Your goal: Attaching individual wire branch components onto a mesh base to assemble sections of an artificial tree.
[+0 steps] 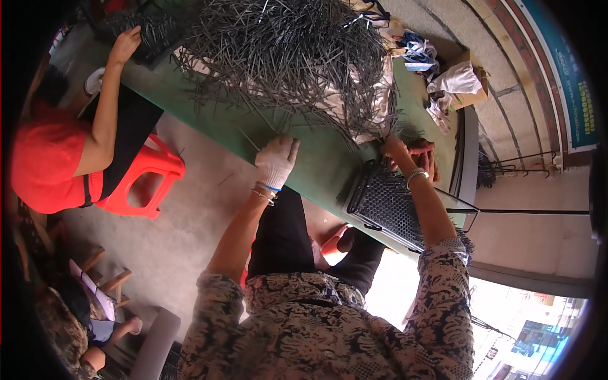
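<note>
My left hand (pixel 277 161), in a white knitted glove with a blue cuff edge, is over the near edge of the green table (pixel 316 168). Its fingers are closed, and a thin dark strip (pixel 249 139) sticks out from them to the left. Bare and wearing a bracelet, my right hand (pixel 396 149) is at the near right corner of a big heap of thin black strips (pixel 285 44). Those fingers look pinched together; what is in them is too small to make out. Under my right forearm stands a black tray (pixel 386 202) with a honeycomb-like grid.
Pale sacking (pixel 326 95) lies under the heap. A cardboard box (pixel 472 95) with white cloths stands at the back right by a stone wall. To the left, a co-worker in a red top (pixel 47 161) sits on a red plastic stool (pixel 142 180), one hand at a dark tray.
</note>
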Demonstrator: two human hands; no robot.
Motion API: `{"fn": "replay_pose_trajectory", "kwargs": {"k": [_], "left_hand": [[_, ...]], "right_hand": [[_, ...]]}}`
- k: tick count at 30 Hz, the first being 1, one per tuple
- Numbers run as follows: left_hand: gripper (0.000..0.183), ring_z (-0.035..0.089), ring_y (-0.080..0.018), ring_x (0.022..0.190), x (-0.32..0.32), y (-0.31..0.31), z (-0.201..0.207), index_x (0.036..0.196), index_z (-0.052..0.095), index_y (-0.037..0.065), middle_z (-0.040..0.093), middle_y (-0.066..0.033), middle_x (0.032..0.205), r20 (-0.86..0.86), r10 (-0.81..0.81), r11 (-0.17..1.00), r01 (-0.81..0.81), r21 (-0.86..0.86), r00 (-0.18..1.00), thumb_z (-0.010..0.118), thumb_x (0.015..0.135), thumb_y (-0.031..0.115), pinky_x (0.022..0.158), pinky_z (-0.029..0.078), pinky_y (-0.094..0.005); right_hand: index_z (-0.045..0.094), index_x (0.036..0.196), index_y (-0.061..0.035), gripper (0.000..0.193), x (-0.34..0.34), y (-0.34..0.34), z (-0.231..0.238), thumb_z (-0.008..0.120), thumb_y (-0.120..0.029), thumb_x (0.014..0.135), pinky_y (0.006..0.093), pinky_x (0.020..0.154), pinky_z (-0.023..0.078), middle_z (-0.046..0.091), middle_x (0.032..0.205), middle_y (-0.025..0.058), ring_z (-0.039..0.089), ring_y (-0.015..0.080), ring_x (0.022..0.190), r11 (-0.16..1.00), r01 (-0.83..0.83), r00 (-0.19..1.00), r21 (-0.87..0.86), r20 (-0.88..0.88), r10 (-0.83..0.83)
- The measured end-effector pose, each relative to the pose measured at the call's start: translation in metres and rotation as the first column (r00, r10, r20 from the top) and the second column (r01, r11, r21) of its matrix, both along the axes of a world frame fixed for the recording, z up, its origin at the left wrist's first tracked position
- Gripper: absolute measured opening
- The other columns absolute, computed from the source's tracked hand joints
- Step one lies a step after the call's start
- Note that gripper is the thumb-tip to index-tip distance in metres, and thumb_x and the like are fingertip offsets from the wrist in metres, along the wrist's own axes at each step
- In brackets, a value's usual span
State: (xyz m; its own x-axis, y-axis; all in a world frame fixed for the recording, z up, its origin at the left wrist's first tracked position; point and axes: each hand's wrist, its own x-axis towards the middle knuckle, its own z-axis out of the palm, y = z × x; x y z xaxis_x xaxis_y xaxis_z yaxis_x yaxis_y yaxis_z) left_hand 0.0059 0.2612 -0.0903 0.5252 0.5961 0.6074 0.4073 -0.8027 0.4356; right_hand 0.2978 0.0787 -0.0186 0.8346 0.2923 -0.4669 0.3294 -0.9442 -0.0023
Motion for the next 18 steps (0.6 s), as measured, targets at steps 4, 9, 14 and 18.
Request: {"fn": "replay_pose_trajectory", "kwargs": {"k": [4,9,14,18], "left_hand": [[0.030,0.062,-0.0260,0.059,0.000,-0.002,-0.001,0.077,0.058,0.015,0.058,-0.0054,0.071,0.027,0.011,1.000,-0.010,-0.008,1.000,0.056,0.093,0.040,0.048,0.050,-0.0398],[0.030,0.062,-0.0250,0.059,-0.005,0.002,-0.013,0.076,0.058,0.015,0.058,-0.0050,0.069,0.003,0.015,1.000,-0.015,0.016,1.000,0.056,0.093,0.040,0.047,0.049,-0.0384],[0.030,0.062,-0.0250,0.058,-0.001,-0.002,-0.002,0.076,0.058,0.015,0.058,-0.0051,0.069,-0.001,0.031,0.999,-0.030,0.045,1.000,0.056,0.093,0.040,0.046,0.049,-0.0382],[0.030,0.061,-0.0253,0.058,-0.005,-0.002,-0.002,0.077,0.058,0.015,0.059,-0.0055,0.070,-0.041,0.054,0.998,-0.053,0.042,0.998,0.056,0.093,0.040,0.045,0.049,-0.0383]], "right_hand": [[0.070,0.097,0.0014,0.026,0.014,-0.004,-0.023,0.065,-0.014,0.077,0.0478,0.059,0.062,0.072,0.094,0.0190,0.072,0.0373,0.080,0.976,-0.163,0.976,-0.147,0.123,0.182],[0.071,0.089,0.0008,0.021,0.045,-0.029,-0.054,0.066,-0.015,0.077,0.0451,0.057,0.062,0.072,0.088,0.0195,0.072,0.0350,0.070,0.996,-0.066,0.996,-0.058,0.052,0.069],[0.065,0.084,0.0046,0.026,0.113,-0.088,-0.079,0.068,-0.021,0.078,0.0472,0.048,0.059,0.067,0.080,0.0185,0.069,0.0338,0.060,0.966,-0.155,0.988,0.207,0.032,0.151],[0.059,0.090,0.0061,0.031,0.089,-0.064,-0.062,0.066,-0.022,0.079,0.0481,0.045,0.059,0.064,0.077,0.0185,0.066,0.0322,0.057,0.967,-0.143,0.990,0.212,0.026,0.141]]}}
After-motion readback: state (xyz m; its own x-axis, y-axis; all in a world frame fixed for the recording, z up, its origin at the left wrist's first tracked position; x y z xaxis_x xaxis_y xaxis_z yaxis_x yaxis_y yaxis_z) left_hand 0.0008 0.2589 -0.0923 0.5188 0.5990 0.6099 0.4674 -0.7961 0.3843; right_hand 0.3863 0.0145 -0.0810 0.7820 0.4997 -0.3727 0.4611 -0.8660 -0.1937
